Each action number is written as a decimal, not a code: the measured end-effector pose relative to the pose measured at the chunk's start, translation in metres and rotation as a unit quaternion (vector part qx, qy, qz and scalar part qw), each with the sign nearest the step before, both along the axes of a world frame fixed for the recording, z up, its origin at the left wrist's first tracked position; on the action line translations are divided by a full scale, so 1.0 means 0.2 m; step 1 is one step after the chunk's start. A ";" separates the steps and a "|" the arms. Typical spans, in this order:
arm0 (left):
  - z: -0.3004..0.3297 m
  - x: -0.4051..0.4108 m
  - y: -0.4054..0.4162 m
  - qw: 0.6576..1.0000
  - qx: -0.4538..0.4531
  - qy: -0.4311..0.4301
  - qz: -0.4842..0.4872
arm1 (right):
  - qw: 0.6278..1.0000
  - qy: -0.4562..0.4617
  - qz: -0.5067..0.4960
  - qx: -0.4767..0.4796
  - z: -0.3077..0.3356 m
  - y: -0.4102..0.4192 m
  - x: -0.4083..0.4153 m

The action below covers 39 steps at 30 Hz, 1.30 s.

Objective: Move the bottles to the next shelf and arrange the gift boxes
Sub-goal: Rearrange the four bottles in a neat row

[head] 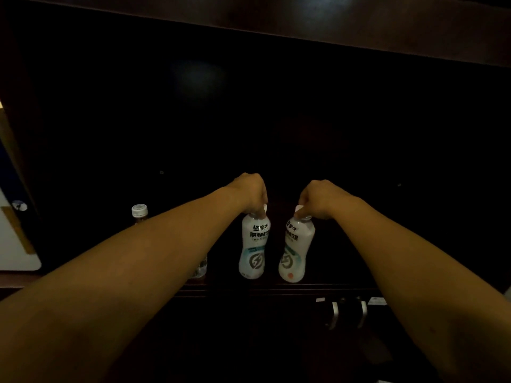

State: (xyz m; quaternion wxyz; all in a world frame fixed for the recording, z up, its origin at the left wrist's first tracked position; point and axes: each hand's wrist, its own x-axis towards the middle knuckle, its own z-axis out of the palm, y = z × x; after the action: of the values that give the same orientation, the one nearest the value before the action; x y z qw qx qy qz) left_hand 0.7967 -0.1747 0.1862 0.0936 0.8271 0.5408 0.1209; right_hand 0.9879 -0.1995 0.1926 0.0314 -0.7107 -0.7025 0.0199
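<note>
Two white drink bottles with grey lightning logos stand side by side near the front edge of a dark shelf (276, 287). My left hand (250, 193) grips the cap of the left white bottle (253, 244). My right hand (318, 199) grips the cap of the right white bottle (296, 251). Both bottles are upright, the right one leaning slightly. A clear bottle with a white cap (139, 212) stands further left, mostly hidden behind my left forearm. No gift boxes are visible.
The shelf recess is very dark, with a wooden board (387, 29) across the top. A white and blue object (13, 239) sits at the left edge. Two metal handles (348, 313) show on the cabinet front below the shelf.
</note>
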 end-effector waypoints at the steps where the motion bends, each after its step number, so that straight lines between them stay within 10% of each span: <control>1: 0.00 0.00 0.00 1.000 -0.001 -0.006 -0.001 | 1.000 0.015 0.006 0.001 0.00 0.00 0.01; 39: -0.18 -0.10 0.12 0.987 0.023 -0.156 -0.034 | 0.996 0.083 0.031 0.000 -0.04 0.03 0.06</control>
State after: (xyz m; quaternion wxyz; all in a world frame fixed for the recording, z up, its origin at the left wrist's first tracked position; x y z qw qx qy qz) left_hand 0.7776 -0.1514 0.1494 0.1622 0.8179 0.4882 0.2576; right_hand 0.9994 -0.1939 0.1842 0.0887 -0.6848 -0.7188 0.0801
